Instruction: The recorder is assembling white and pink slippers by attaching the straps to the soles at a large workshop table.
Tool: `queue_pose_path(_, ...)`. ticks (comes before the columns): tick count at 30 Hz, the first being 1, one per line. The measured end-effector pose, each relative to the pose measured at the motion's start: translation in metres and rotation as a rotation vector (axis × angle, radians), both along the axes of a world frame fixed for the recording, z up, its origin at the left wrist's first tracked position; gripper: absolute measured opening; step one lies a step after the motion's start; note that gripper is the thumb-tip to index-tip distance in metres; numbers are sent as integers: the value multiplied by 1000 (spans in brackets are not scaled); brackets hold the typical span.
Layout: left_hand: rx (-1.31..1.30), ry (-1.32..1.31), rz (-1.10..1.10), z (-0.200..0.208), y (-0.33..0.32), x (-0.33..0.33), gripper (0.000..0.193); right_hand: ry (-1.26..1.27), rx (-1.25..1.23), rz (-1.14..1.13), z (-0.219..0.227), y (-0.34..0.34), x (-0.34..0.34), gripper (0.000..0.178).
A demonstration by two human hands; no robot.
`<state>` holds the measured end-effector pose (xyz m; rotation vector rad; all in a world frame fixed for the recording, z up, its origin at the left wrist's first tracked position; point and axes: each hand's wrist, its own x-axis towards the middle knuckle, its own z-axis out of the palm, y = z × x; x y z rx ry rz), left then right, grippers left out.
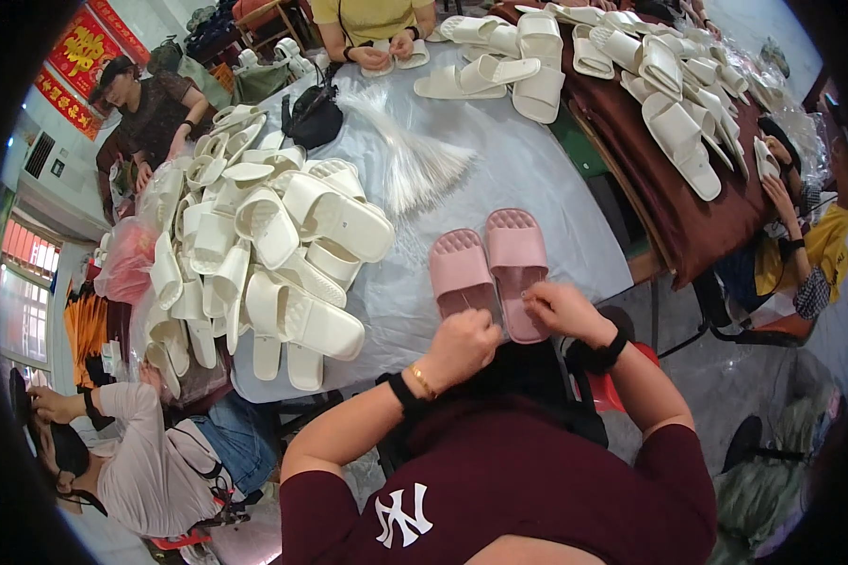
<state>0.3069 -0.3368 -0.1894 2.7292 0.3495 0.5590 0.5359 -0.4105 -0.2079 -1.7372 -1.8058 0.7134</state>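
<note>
A pair of pink slippers lies at the table's near edge, toes pointing away: the left slipper [463, 259] and the right slipper [517, 247], side by side. My left hand [464, 345] is closed over the heel end of the left slipper. A thin pale line shows just above its fingers; whether it is a strand in the hand is unclear. Over the heel of the right slipper, my right hand [563, 312] has its fingertips pinched together. What sits between them is too small to name. Farther up the table lies a fanned bundle of thin clear strands [415, 165].
A large heap of white slippers [278, 221] covers the table's left side. More white slippers [674, 132] lie on a brown cloth [608, 155] at right. A black bag [313, 117] rests near the strands. Several co-workers sit around, one in a yellow shirt [372, 13] opposite.
</note>
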Motion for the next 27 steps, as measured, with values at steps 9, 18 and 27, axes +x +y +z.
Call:
queue_pose_path(9, -35, -297, 212, -7, 30, 16, 19, 142, 237, -152, 1, 7, -4, 25)
queue_pose_path(18, -225, -135, 743, -29, 99, 0, 23, 127, 298, -592, 0, 51, 41, 23)
queue_pose_path(27, -256, 123, 945, -46, 125, 28, 37, -53, -143, -676, -10, 109, 51, 35)
